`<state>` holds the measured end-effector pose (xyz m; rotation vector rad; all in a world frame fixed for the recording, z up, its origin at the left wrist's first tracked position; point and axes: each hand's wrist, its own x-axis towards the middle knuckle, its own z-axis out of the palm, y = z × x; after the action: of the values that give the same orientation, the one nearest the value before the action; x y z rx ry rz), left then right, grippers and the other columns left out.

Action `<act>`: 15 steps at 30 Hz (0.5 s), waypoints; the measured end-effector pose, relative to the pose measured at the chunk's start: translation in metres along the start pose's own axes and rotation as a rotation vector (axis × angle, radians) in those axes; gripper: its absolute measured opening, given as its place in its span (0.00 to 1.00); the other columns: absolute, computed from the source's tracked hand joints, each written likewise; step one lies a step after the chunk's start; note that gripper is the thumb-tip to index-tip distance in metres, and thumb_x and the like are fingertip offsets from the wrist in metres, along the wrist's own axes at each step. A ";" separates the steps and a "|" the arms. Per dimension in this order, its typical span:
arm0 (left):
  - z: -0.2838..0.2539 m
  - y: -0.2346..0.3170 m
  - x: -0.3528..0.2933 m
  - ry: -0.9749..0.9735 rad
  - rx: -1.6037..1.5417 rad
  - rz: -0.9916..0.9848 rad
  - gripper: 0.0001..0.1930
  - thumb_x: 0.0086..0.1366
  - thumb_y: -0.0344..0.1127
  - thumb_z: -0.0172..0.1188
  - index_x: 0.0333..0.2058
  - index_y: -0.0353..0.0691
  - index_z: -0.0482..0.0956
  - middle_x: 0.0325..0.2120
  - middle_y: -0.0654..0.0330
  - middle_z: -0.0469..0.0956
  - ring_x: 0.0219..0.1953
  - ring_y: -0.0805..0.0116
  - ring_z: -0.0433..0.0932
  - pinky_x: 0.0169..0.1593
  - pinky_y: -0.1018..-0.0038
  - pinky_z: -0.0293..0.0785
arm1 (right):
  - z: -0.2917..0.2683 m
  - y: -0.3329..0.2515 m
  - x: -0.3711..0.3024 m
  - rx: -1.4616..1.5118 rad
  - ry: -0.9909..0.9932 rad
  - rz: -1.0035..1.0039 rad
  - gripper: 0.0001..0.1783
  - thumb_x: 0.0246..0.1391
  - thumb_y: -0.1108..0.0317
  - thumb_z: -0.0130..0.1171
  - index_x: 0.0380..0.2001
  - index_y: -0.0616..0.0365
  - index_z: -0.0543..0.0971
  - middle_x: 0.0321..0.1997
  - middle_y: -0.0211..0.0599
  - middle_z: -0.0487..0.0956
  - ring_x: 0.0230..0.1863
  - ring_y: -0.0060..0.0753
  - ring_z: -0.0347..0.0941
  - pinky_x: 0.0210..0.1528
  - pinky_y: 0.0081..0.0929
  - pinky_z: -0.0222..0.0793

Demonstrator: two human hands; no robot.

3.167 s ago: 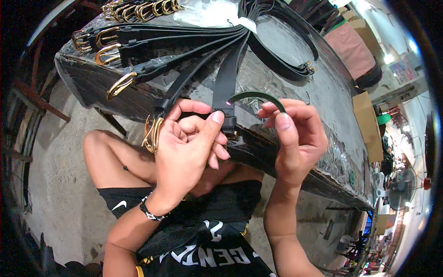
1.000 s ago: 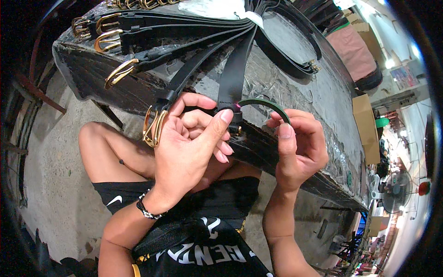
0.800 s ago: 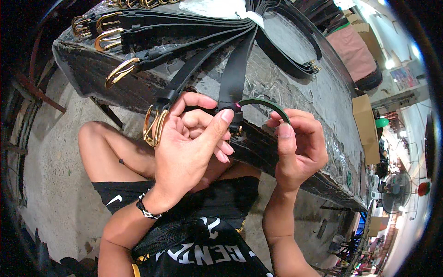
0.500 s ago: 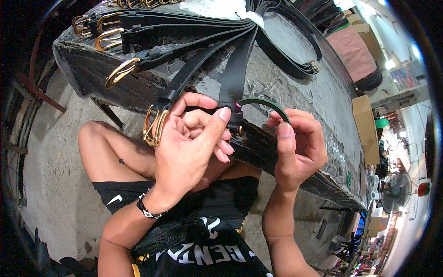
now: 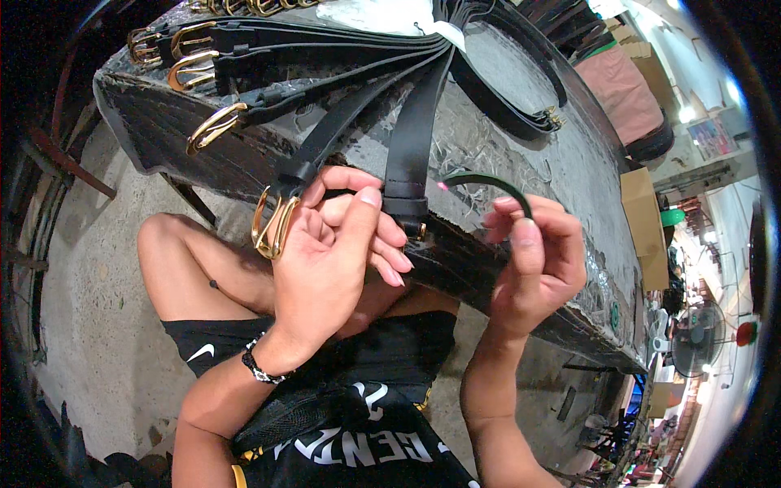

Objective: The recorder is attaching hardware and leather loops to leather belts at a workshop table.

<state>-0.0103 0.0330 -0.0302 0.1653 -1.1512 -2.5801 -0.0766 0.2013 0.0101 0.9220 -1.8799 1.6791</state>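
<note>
My right hand (image 5: 541, 256) pinches a curved piece of dark green mosquito coil (image 5: 488, 179), its pink tip glowing. That tip is a short gap to the right of a black belt (image 5: 409, 154), which hangs over the table edge. My left hand (image 5: 329, 248) is closed around the belt's lower end, fingers curled beside the keeper loop and the thumb raised off it. Most of that belt's buckle is hidden; a bit of gold shows. Against the left hand's outer side rests the gold buckle (image 5: 277, 221) of a neighbouring black belt (image 5: 338, 126).
More black belts (image 5: 309, 41) with gold buckles fan out from a white band (image 5: 450, 34) on the plastic-covered table (image 5: 561, 187). A coiled belt end (image 5: 521, 122) lies behind. At right stand a cardboard box (image 5: 639, 228) and a fan (image 5: 698, 335). My legs are below the table edge.
The mosquito coil's glowing tip has moved right, away from the belt, with my right hand. My left thumb has lifted off the belt's front and shifted left.
</note>
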 end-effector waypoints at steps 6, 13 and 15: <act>-0.004 0.003 -0.011 -0.008 0.058 0.037 0.13 0.72 0.27 0.58 0.52 0.32 0.70 0.28 0.58 0.80 0.22 0.77 0.78 0.22 0.84 0.71 | -0.010 0.001 0.000 0.176 0.059 0.052 0.05 0.62 0.74 0.59 0.38 0.65 0.75 0.40 0.51 0.83 0.32 0.32 0.80 0.31 0.24 0.78; 0.003 -0.006 -0.013 0.021 0.157 0.120 0.18 0.66 0.26 0.68 0.51 0.35 0.72 0.29 0.64 0.80 0.27 0.85 0.76 0.29 0.86 0.71 | -0.007 -0.001 -0.005 0.132 -0.012 0.024 0.06 0.62 0.73 0.60 0.38 0.65 0.76 0.41 0.51 0.81 0.33 0.31 0.80 0.35 0.24 0.77; 0.004 -0.004 -0.011 0.077 0.223 0.127 0.15 0.66 0.26 0.69 0.48 0.35 0.75 0.28 0.67 0.80 0.27 0.86 0.74 0.29 0.87 0.69 | -0.009 0.000 -0.005 0.143 -0.007 0.035 0.06 0.62 0.73 0.59 0.38 0.66 0.76 0.41 0.52 0.81 0.33 0.31 0.80 0.35 0.24 0.77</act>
<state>-0.0018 0.0415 -0.0310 0.2310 -1.3724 -2.3116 -0.0740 0.2110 0.0076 0.9564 -1.8084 1.8532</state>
